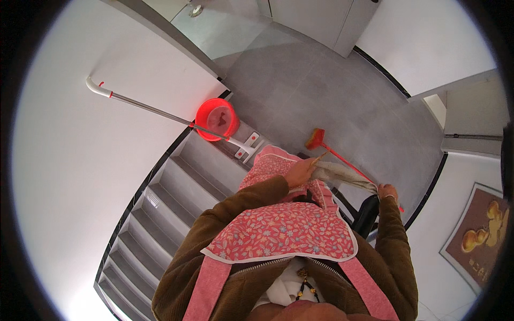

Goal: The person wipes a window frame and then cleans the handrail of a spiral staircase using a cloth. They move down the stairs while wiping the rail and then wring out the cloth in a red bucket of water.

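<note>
A beige-grey cloth [345,173] stretches between my two hands in front of the pink floral apron [281,224]. My left hand [300,173] grips its one end, and a thin strip of the cloth sticks out past the fingers. At the other end, my right hand [388,191] is closed on the cloth beside a black handrail [366,214]. Beyond the cloth a broom [317,138] with a red head and red handle lies on the grey tiled floor, the handle's far end passing behind my right hand.
Stairs [192,176] descend at the left. On the landing's edge stands a red bucket [199,120] holding cloudy water and something dark. A flat mop [152,107] with a metal pole leans across it. A framed picture [478,232] hangs on the right wall; a grey door [311,20] stands at the far side.
</note>
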### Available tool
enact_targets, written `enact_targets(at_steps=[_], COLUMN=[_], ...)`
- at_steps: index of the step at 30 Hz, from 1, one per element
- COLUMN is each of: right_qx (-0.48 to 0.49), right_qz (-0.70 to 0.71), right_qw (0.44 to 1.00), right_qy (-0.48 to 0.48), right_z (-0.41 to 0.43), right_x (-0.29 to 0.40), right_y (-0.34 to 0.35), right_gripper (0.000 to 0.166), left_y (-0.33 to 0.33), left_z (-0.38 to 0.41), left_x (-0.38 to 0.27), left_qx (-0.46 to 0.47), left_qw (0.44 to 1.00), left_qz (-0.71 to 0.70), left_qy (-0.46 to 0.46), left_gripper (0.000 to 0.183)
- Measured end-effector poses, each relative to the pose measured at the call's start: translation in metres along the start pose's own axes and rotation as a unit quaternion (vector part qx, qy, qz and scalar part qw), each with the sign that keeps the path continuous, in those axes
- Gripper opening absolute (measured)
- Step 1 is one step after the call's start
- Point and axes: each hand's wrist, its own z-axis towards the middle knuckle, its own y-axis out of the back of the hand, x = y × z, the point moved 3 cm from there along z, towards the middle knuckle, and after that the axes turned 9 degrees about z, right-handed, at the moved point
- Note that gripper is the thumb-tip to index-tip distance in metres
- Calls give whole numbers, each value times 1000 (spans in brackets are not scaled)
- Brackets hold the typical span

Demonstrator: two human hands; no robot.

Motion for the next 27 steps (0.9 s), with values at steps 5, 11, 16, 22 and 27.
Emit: enact_targets(at_steps=[5,11,16,22,27], right_qx=[66,13,-22,256,339], right_qz=[-80,-58,241,209,112], right_qw=[992,985,921,756,708], right_qy=[69,159,307,564,609], right_z=[58,64,26,-108,-19], right_x=[-88,-27,138,345,544], right_y=[-87,-69,-42,-61,-165], right_gripper=[46,41,48,70,45], left_y=[-27,0,38,68,160], left_z=[-4,-7,-27,-75,-46], left_x=[24,19,56,97,169], left_qx=[-55,-51,-174,-241,-392], left_qw=[996,996,979,955,852], left_qz=[-1,-50,-101,-152,-332], left_qy=[-64,-52,27,81,95], left_gripper=[29,28,27,27,23])
